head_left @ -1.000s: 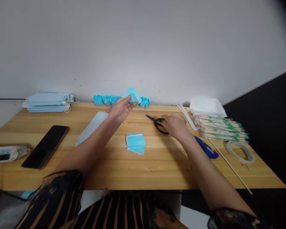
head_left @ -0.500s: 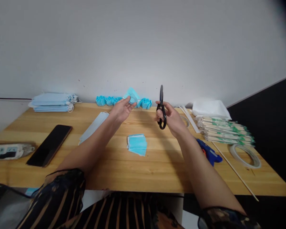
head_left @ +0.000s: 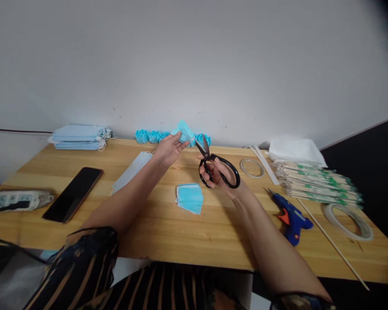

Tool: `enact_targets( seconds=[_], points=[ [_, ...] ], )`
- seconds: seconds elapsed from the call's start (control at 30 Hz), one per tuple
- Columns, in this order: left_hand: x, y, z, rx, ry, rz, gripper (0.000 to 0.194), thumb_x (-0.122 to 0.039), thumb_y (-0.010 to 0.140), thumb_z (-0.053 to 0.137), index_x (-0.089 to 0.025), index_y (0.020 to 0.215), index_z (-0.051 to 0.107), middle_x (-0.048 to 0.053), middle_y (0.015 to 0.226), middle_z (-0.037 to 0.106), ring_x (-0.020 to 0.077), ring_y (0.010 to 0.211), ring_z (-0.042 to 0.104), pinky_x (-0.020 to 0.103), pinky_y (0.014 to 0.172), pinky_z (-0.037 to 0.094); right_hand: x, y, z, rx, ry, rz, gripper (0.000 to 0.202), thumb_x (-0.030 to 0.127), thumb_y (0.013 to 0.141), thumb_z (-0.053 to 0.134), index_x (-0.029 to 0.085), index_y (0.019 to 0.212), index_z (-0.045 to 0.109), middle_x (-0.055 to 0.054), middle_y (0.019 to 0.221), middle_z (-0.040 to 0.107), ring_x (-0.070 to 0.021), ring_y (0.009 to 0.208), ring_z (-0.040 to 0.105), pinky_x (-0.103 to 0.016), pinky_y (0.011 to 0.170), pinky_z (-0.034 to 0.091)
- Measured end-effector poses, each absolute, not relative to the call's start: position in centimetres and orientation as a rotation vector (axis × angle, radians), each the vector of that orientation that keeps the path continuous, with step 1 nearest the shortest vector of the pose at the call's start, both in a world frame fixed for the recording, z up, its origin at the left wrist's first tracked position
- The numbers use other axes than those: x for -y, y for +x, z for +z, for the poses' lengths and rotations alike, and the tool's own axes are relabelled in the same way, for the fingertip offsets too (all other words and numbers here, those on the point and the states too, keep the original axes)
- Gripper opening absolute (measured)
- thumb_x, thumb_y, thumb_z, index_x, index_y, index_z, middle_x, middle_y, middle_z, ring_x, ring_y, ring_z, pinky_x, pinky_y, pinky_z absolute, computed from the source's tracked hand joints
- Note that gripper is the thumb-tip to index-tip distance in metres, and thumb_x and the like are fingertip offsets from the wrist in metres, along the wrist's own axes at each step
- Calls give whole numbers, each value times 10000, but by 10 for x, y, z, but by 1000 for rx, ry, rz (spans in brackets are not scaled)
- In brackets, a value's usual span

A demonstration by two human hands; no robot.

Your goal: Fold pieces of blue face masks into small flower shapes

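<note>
Between the thumb and fingers of my left hand (head_left: 170,148) is a light-blue piece of mask fabric (head_left: 183,130), held above the table. My right hand (head_left: 221,177) has its fingers through the handles of black-handled scissors (head_left: 210,159). The scissors' blades are parted and point up and left, close to the fabric's right corner; whether they touch it I cannot tell. Below the hands lies a small stack of cut blue pieces (head_left: 190,198). Behind them, a row of blue fabric flowers (head_left: 142,136) stands along the wall, partly hidden by my left hand.
At left are a pile of face masks (head_left: 76,137), a phone (head_left: 73,193) and a power strip (head_left: 16,201). A single mask (head_left: 131,172) lies by my left forearm. At right are a blue glue gun (head_left: 291,217), tape rolls (head_left: 252,168), a thin stick (head_left: 333,243) and wrapped sticks (head_left: 320,183).
My right hand has turned the scissors from upright toward the fabric, and their blades have parted. The left hand keeps its hold on the fabric. The view has shifted slightly.
</note>
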State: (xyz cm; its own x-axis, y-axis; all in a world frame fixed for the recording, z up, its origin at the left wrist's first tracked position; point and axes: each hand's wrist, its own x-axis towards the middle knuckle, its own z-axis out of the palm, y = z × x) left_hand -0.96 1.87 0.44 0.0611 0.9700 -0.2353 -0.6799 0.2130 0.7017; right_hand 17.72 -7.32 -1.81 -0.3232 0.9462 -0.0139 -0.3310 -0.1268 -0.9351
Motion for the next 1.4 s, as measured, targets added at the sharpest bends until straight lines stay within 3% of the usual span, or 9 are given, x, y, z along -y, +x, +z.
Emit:
enact_targets(
  seconds=[0.53,0.73,0.83,1.4],
  points=[
    [-14,-2,-13,-685,665,1204,158,-134,913,736,-118,788,641,7,738,718,92,675,685,248,768,588,70,171,-27,1107,-841,1643,640,681,756,802,198,1160,690,-8,788,679,-104,594,565,-208,444,438],
    [-14,0,-19,-683,714,1175,128,-135,977,639,-108,857,674,13,752,726,92,692,690,230,720,574,72,169,-28,1071,-829,1607,577,682,801,760,208,1117,668,-1,786,669,-113,584,562,-236,472,475],
    [-15,0,-19,-687,733,1174,100,-150,951,687,-116,857,675,-1,735,716,79,666,672,209,696,555,73,168,-26,1082,-834,1600,581,694,800,751,204,1102,672,-3,779,661,-110,570,542,-233,456,449],
    [-17,-2,-15,-635,700,1144,212,-143,970,670,-119,763,631,-24,662,678,49,576,634,177,631,529,80,159,-19,998,-781,1705,642,728,708,805,218,1070,661,6,740,627,-115,569,485,-239,453,380]
  ],
)
